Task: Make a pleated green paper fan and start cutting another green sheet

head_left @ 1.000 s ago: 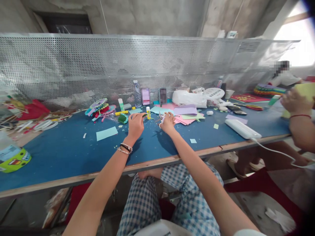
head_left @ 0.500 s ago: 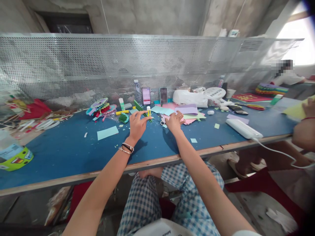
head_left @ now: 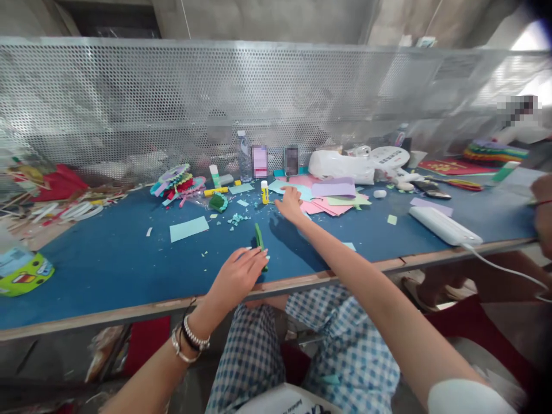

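My left hand hovers at the near edge of the blue table, fingers pinched round a folded green paper strip that stands up from them. My right hand reaches far across the table, fingers resting on the pile of coloured paper sheets next to a small yellow glue stick. Whether that hand holds anything is hidden. Small teal paper scraps lie between the two hands.
A perforated metal screen backs the table. A light green card, folded paper fans, a water bottle, two phones, a white bag and a white power bank lie about. Another person's hand shows at right.
My left hand has drawn back from the middle of the table to its near edge, carrying the green strip. My right hand has moved farther out onto the paper pile.
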The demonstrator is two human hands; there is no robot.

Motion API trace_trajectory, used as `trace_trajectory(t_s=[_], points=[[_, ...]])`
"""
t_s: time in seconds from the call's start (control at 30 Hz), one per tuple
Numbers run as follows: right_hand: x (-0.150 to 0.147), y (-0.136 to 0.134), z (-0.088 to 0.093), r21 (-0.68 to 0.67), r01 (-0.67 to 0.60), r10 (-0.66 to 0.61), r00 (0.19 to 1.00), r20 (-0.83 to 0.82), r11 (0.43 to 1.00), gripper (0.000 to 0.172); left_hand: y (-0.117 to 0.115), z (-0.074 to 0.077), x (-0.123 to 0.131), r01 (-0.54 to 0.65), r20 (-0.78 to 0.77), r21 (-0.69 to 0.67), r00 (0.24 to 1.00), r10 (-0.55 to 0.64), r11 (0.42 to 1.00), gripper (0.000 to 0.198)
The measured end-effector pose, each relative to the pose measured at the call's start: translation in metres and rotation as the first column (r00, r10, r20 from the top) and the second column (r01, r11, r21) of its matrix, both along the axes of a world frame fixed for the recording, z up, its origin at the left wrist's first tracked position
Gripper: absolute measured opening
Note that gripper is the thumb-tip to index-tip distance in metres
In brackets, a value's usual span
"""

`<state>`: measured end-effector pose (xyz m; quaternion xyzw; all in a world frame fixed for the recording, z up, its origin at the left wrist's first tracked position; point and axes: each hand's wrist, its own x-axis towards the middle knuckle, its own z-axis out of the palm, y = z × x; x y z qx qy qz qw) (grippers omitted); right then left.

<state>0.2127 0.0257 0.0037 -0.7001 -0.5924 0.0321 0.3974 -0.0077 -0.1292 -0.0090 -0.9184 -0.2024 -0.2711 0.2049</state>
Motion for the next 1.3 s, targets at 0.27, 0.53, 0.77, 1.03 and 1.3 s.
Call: trace_trajectory(t_s=[0.27, 0.53, 0.77, 1.03, 1.3], points=[[-0.034, -0.080, 0.012, 0.034, -0.549, 0.493, 0.775, 0.395, 0.835, 0.042, -0.028, -0.027, -0.020, -0.123, 0.154, -0.136, 0.978, 0.144, 0.983, 0.028], [-0.023, -0.219, -0.026, -0.173, -0.771, 0.775, 0.542, 0.326, 0.612, 0.064, -0.068, -0.040, -0.002, -0.082, 0.255, -0.113, 0.961, 0.109, 0.990, 0.026], [-0.032, -0.222, -0.058, 0.335, -0.695, 0.685, 0.708, 0.170, 0.636, 0.037, -0.082, -0.033, -0.003, -0.023, 0.526, -0.396, 0.814, 0.247, 0.918, 0.021], [-0.035, -0.278, -0.051, 0.507, -0.628, 0.412, 0.775, 0.480, 0.590, 0.024, -0.107, -0.018, 0.014, 0.612, 0.523, -0.789, 0.630, 0.574, 0.047, 0.049], [-0.024, -0.294, -0.055, 0.470, -0.664, 0.344, 0.725, 0.597, 0.582, 0.018, -0.116, -0.013, 0.022, 0.699, 0.480, -0.705, 0.596, 0.643, -0.121, 0.038]])
